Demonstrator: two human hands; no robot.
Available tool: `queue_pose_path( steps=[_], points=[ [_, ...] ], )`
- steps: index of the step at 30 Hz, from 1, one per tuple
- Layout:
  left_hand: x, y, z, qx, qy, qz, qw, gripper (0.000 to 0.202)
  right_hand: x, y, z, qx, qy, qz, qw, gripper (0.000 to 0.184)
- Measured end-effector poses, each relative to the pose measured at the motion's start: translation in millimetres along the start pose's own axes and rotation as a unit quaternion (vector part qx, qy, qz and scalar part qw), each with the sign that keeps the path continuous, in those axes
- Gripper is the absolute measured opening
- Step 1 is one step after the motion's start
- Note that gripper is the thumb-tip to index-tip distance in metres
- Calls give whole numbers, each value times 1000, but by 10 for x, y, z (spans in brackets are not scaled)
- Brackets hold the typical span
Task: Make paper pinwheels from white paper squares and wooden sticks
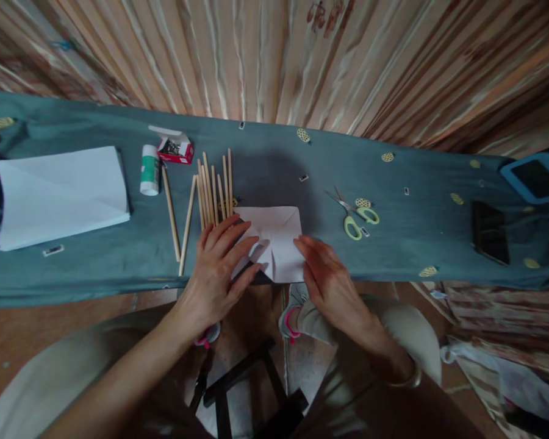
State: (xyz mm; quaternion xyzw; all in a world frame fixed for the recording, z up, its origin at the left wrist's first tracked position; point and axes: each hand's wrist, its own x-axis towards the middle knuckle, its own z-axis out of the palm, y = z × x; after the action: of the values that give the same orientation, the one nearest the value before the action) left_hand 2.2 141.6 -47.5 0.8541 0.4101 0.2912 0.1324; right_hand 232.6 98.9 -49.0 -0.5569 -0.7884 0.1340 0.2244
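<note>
A folded sheet of white paper (286,235) lies at the table's front edge, with creases and a raised flap near its middle. My left hand (222,262) rests over the paper's left part, fingers spread. At the right edge, my right hand (327,274) has its fingers close together, gripping the paper's side. Several thin wooden sticks (208,189) lie just beyond my left hand, their lower ends partly hidden by it. Two more sticks, one of them the leftmost stick (171,213), lie apart on the left.
On the left are a stack of white paper (64,195), a glue stick (150,171) and an open red box (176,147) of small metal pieces. Green-handled scissors (353,213) lie right; farther right are a dark phone (489,231) and a blue-framed device (537,177).
</note>
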Motion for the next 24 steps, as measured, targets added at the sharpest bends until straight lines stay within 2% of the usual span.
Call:
queue_pose_path(
  steps=[5, 10, 15, 20, 24],
  points=[
    [-50, -126, -124, -28, 22, -78, 996, 30, -117, -138, -93, 6, -51, -40, 998, 52],
    [-155, -217, -157, -83, 39, -143, 985, 35, -65, 92, -156, -63, -124, -120, 983, 60],
    [-175, -188, -136, -85, 23, -129, 988, 35, 32, 273, -166, -75, -127, -171, 974, 37],
    [-111, -161, -150, -82, 37, -113, 989, 33, 125, 198, -180, -16, -107, -202, 973, 20],
    [-76, -105, -126, -59, 20, -59, 996, 31, 227, 130, -166, 42, -106, -215, 970, 20]
  ],
)
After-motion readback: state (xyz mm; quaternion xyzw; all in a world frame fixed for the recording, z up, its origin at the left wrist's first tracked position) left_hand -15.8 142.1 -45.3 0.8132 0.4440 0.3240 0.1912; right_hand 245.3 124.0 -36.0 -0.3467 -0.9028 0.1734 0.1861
